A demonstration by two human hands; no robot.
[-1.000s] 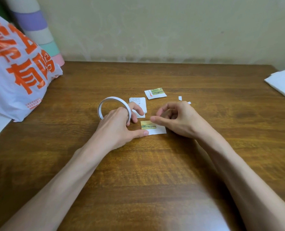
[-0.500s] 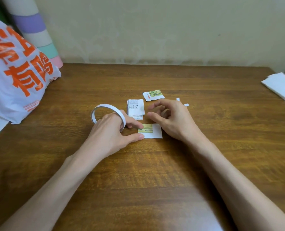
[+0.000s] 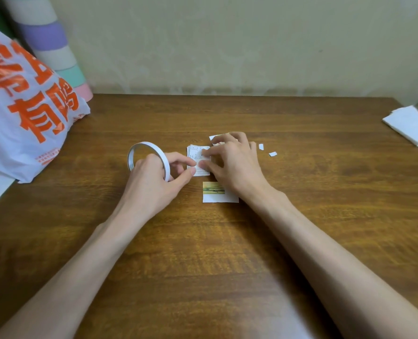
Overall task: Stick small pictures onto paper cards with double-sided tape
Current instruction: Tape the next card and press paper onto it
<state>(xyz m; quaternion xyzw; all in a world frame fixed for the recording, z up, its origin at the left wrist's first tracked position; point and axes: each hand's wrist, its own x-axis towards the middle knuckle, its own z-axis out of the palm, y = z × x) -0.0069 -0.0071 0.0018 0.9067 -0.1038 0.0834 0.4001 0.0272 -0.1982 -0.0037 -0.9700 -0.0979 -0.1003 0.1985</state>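
Observation:
My left hand (image 3: 154,179) grips a white ring of double-sided tape (image 3: 144,150), which stands on edge on the wooden table (image 3: 227,253). My right hand (image 3: 232,162) rests over a small stack of white paper cards (image 3: 195,157), thumb and fingertips pinching its right edge. A white card with a green and yellow picture stuck on it (image 3: 217,193) lies flat just in front of the stack, below my right wrist. Another card with a picture (image 3: 214,138) peeks out behind my right fingers, mostly hidden.
Two small white paper scraps (image 3: 266,150) lie right of my right hand. A white plastic bag with orange print (image 3: 24,111) fills the left side, with pastel rolls (image 3: 56,45) behind it. Folded white paper (image 3: 410,123) lies at the far right edge.
My right hand has left the finished picture card and moved back onto the card stack. My left hand, still holding the tape ring, let go of that card and lifted away from it.

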